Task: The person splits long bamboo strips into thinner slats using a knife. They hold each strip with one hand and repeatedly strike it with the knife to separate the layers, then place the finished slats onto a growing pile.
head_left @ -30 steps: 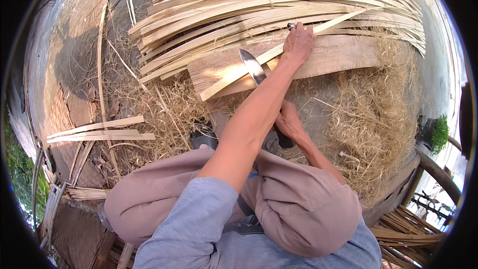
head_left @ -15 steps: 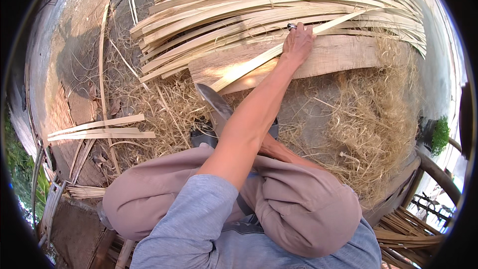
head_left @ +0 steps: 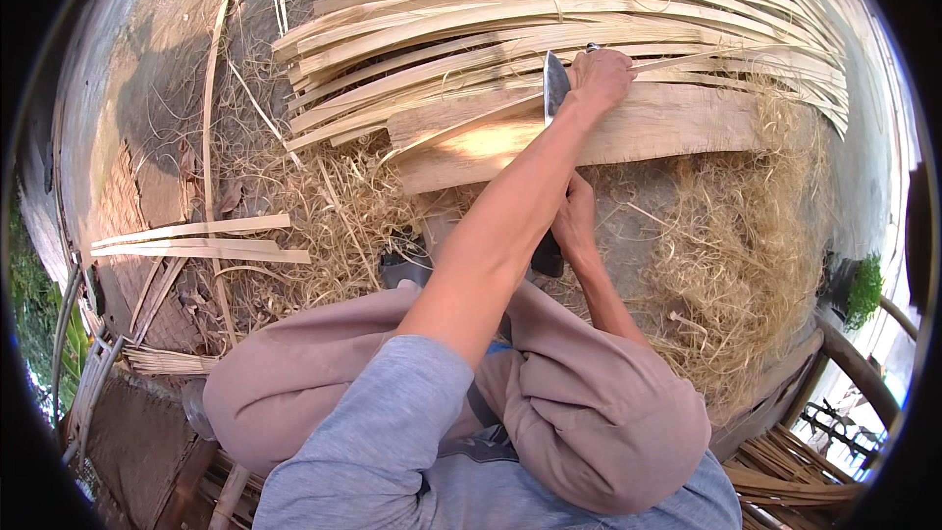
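Note:
My left hand [head_left: 601, 77], wearing a ring, is closed on a thin pale bamboo strip [head_left: 469, 123]. The strip lies turned on its edge, slanting across a broad wooden board [head_left: 677, 128]. Closer to my body, my right hand [head_left: 576, 214] is closed and partly covered by my left forearm. It grips a knife whose pointed steel blade [head_left: 556, 88] shows beyond that forearm, tip up, right beside the left hand. The knife's handle is mostly hidden. Behind the board rests a wide pile of bamboo strips [head_left: 432, 25].
Curly shavings [head_left: 731, 255] heap up at the right, with more around the board's left end. A few short strips [head_left: 206, 247] lie at the left, near a long thin strip [head_left: 210, 118]. My folded legs [head_left: 608, 402] are in front.
The knife and right hand have moved up and away from my body, to the strip beside my left hand. The strip has turned onto its edge. The left hand shifted slightly right.

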`<action>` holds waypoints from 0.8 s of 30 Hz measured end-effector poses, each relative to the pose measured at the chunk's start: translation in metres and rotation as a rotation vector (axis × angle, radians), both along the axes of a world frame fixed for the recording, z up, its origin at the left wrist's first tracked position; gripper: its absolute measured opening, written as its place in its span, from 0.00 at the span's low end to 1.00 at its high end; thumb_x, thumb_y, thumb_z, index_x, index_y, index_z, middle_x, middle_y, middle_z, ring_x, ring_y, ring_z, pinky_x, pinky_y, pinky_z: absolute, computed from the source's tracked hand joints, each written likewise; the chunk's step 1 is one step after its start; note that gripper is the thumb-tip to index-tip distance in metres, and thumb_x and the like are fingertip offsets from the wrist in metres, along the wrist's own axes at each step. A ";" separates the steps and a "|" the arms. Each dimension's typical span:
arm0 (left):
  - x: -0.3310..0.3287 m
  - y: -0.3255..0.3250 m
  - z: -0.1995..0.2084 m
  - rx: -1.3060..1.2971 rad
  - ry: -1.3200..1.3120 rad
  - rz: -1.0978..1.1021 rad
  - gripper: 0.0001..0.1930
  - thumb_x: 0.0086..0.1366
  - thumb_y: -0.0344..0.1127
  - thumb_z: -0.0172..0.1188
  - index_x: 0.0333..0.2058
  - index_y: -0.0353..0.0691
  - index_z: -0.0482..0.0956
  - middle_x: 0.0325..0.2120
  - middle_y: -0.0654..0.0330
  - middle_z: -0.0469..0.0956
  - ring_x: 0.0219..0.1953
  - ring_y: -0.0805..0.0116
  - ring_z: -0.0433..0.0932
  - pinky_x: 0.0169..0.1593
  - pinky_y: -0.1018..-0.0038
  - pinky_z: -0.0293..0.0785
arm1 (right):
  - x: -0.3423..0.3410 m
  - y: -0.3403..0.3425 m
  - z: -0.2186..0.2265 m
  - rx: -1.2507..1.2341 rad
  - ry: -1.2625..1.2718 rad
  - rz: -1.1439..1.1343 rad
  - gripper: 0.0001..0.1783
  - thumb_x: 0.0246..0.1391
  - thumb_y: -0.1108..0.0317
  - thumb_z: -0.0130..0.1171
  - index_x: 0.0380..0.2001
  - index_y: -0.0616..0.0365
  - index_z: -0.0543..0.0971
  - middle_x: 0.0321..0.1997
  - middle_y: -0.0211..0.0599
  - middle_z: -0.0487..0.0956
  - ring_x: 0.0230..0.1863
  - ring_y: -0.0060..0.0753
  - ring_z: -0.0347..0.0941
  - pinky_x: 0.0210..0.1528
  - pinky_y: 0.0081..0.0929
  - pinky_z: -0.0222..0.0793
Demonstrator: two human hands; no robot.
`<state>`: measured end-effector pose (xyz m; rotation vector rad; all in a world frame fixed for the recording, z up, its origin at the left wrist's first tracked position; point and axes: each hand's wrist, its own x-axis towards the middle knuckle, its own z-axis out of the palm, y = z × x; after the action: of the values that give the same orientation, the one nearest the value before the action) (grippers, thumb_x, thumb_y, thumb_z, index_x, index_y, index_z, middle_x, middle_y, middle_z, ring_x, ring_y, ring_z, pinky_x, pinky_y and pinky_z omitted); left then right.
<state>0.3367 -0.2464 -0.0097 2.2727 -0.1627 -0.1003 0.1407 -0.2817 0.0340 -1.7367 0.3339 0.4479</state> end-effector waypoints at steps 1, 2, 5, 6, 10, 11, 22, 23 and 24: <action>-0.002 -0.001 -0.001 -0.028 0.017 0.026 0.15 0.69 0.48 0.63 0.32 0.41 0.86 0.30 0.57 0.83 0.43 0.54 0.82 0.49 0.54 0.74 | -0.004 0.003 -0.007 -0.031 -0.061 0.078 0.18 0.66 0.60 0.59 0.44 0.69 0.78 0.30 0.43 0.82 0.31 0.37 0.81 0.38 0.35 0.77; -0.001 -0.003 0.002 -0.059 0.030 0.045 0.15 0.69 0.47 0.64 0.32 0.42 0.86 0.32 0.58 0.83 0.44 0.54 0.82 0.50 0.54 0.74 | -0.010 0.007 -0.016 -0.065 -0.126 0.149 0.19 0.65 0.60 0.61 0.47 0.68 0.78 0.36 0.45 0.83 0.38 0.40 0.82 0.44 0.37 0.76; 0.005 -0.005 0.011 -0.066 0.233 -0.012 0.15 0.70 0.47 0.62 0.46 0.44 0.87 0.50 0.55 0.79 0.53 0.55 0.79 0.58 0.56 0.75 | -0.046 0.038 -0.034 0.119 -0.282 0.259 0.32 0.59 0.57 0.69 0.61 0.62 0.72 0.62 0.48 0.75 0.65 0.49 0.69 0.67 0.44 0.64; 0.005 -0.003 0.008 -0.046 0.215 -0.010 0.14 0.70 0.47 0.62 0.43 0.44 0.88 0.47 0.56 0.81 0.51 0.55 0.80 0.55 0.57 0.75 | -0.055 0.062 -0.024 0.054 -0.101 0.339 0.26 0.63 0.55 0.66 0.55 0.62 0.76 0.51 0.42 0.77 0.53 0.38 0.71 0.57 0.40 0.68; 0.004 0.002 0.000 -0.019 0.162 -0.014 0.14 0.69 0.47 0.62 0.38 0.43 0.89 0.38 0.56 0.85 0.45 0.55 0.83 0.49 0.57 0.76 | -0.024 0.065 0.027 0.031 0.053 0.991 0.25 0.66 0.52 0.65 0.52 0.63 0.77 0.46 0.39 0.76 0.44 0.30 0.69 0.49 0.37 0.69; 0.005 0.000 0.003 -0.030 0.151 -0.016 0.15 0.69 0.48 0.62 0.39 0.43 0.89 0.37 0.55 0.85 0.43 0.55 0.83 0.48 0.57 0.77 | -0.024 0.057 0.021 0.052 0.034 0.999 0.27 0.64 0.52 0.65 0.55 0.62 0.74 0.51 0.42 0.74 0.49 0.34 0.67 0.53 0.39 0.67; 0.004 0.006 0.005 -0.110 0.229 0.043 0.13 0.62 0.44 0.62 0.33 0.43 0.88 0.34 0.48 0.86 0.40 0.47 0.84 0.45 0.56 0.78 | -0.085 0.040 -0.041 0.201 -0.126 0.369 0.24 0.58 0.60 0.68 0.53 0.62 0.79 0.59 0.51 0.75 0.64 0.45 0.68 0.63 0.43 0.66; 0.004 0.006 0.003 -0.106 0.221 0.042 0.13 0.62 0.45 0.61 0.33 0.42 0.88 0.34 0.47 0.86 0.40 0.47 0.84 0.45 0.56 0.78 | -0.092 0.046 -0.038 0.148 -0.187 0.458 0.22 0.60 0.58 0.68 0.51 0.62 0.79 0.54 0.46 0.76 0.59 0.40 0.70 0.59 0.40 0.67; 0.004 0.005 0.002 -0.103 0.213 0.038 0.14 0.62 0.45 0.61 0.32 0.42 0.88 0.34 0.47 0.85 0.41 0.47 0.84 0.45 0.56 0.78 | -0.098 0.051 -0.035 0.094 -0.250 0.544 0.21 0.61 0.56 0.67 0.49 0.62 0.79 0.48 0.42 0.77 0.53 0.36 0.72 0.55 0.37 0.69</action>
<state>0.3403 -0.2412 -0.0076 2.1452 -0.0121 -0.3058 0.0431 -0.2305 -0.0007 -1.7563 -0.3449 0.6146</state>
